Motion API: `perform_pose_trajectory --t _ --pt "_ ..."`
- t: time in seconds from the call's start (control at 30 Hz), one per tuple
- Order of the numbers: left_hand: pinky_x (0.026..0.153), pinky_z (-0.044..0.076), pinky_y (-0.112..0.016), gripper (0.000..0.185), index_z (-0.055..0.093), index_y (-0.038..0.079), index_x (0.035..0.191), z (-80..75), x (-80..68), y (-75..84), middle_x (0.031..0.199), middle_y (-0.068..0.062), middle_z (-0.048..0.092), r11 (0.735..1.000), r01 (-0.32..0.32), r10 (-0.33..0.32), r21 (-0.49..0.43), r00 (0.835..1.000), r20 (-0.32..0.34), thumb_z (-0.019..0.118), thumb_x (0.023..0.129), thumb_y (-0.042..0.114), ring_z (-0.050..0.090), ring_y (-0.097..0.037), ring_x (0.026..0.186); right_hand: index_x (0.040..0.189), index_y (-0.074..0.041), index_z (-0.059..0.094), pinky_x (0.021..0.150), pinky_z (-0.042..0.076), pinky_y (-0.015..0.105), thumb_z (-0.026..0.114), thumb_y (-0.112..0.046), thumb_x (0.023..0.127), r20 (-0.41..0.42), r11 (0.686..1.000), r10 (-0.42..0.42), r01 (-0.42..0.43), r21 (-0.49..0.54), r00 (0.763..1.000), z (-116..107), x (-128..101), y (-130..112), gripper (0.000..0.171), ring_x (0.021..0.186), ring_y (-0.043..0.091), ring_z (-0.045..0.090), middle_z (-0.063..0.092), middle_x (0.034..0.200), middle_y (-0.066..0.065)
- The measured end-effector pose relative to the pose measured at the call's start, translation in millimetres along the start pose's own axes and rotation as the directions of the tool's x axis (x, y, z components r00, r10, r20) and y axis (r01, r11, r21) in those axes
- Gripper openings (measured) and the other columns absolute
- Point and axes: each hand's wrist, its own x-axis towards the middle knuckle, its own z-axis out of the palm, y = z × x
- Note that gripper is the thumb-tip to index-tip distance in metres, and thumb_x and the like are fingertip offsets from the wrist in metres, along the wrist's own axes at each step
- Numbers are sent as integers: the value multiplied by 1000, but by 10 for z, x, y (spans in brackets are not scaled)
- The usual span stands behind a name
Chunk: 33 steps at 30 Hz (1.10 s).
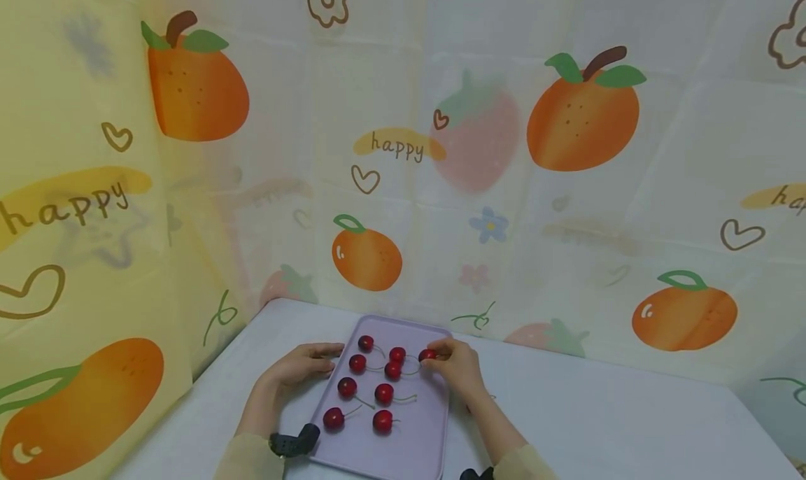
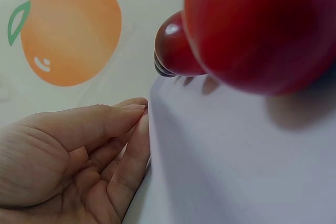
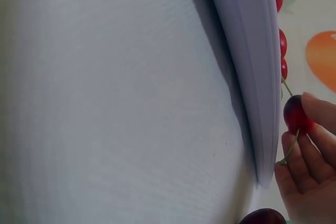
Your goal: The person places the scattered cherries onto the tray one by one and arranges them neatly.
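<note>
A pale purple tray (image 1: 415,452) lies on the table with several red stemmed cherries on it, in two rough columns. My right hand (image 1: 458,369) pinches one cherry (image 3: 296,113) between thumb and fingers at the tray's far right side. The stem of that cherry hangs down by the fingers in the right wrist view. At the tray's left edge, my left hand (image 1: 302,364) has its fingers extended, with the tips at the rim. In the left wrist view, two cherries (image 2: 262,30) loom large on the tray beside that hand.
A dark cherry (image 3: 262,217) shows at the bottom of the right wrist view, outside the tray. White cloth covers the table (image 1: 598,424). Behind and to the left stand fruit-printed curtains (image 1: 403,67).
</note>
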Motion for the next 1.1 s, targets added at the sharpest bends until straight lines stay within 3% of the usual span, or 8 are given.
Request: perform_pose_trajectory --t 0.3,0.63,0.93,1.1 --pt "102 48 -40 43 61 9 135 -14 -8 9 141 -17 59 999 -31 31 20 999 29 60 92 9 58 -23 120 100 -6 74 72 55 26 83 -12 75 37 998 -36 38 -45 999 37 -2 58 27 77 12 63 75 93 9" --pt "109 40 -51 42 63 10 132 7 11 -2 137 -15 62 1000 -16 16 7 1000 4 60 91 7 57 -24 121 97 -6 74 69 52 26 84 -13 72 48 987 -108 113 -111 993 60 -2 107 28 74 12 64 75 86 7" --pt "104 46 -43 43 60 8 135 -7 9 -8 140 -17 60 1000 -27 27 13 999 25 60 92 9 59 -22 119 97 -4 73 72 56 30 83 -11 74 83 983 -141 149 -107 987 62 -20 105 27 77 15 69 77 87 10" --pt "109 41 -51 43 61 6 135 0 7 -7 139 -17 61 999 -32 32 19 999 22 59 92 8 58 -26 122 96 -4 73 72 56 29 84 -11 73 86 983 -140 148 -107 986 69 -31 104 26 76 15 70 77 86 9"
